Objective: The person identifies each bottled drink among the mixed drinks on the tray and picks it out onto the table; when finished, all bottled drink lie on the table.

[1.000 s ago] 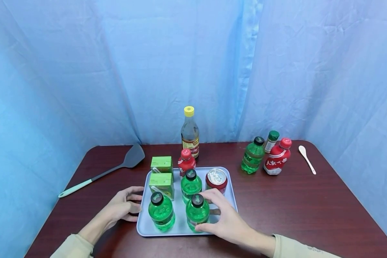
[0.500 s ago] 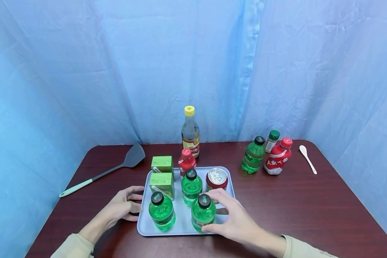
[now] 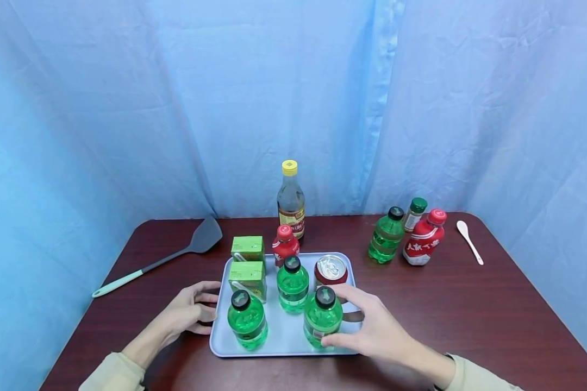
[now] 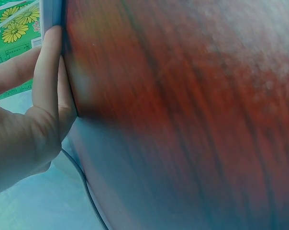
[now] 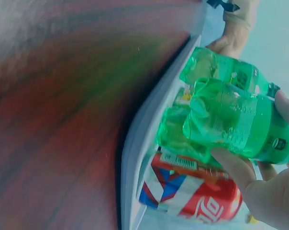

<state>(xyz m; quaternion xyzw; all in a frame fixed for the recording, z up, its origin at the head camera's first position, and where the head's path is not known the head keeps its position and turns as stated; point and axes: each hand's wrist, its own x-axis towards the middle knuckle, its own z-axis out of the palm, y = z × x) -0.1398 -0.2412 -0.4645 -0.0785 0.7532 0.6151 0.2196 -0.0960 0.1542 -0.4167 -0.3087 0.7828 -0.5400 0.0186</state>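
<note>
My right hand [image 3: 372,326] grips a green soda bottle [image 3: 321,317] with a black cap over the front right of the light-blue tray [image 3: 283,339]. The bottle stands nearly upright; whether its base touches the tray I cannot tell. In the right wrist view the thumb and fingers hold the bottle [image 5: 230,120] round its sides. On the tray are two more green bottles [image 3: 247,320], a red soda can [image 5: 206,196], two green drink cartons [image 3: 247,278] and a red bottle [image 3: 285,247] at the back. My left hand [image 3: 191,308] touches the tray's left rim [image 4: 52,12] with its fingers.
Behind the tray stands a yellow-capped glass bottle [image 3: 291,201]. A spatula [image 3: 176,254] lies at the left. To the right are a green bottle [image 3: 386,239], a green-capped jar [image 3: 413,217], a red bottle [image 3: 423,241] and a white spoon [image 3: 469,241]. Blue curtains surround the table.
My right hand has moved right with the green bottle, away from the other two bottles along the tray's front. The left hand stays at the rim.
</note>
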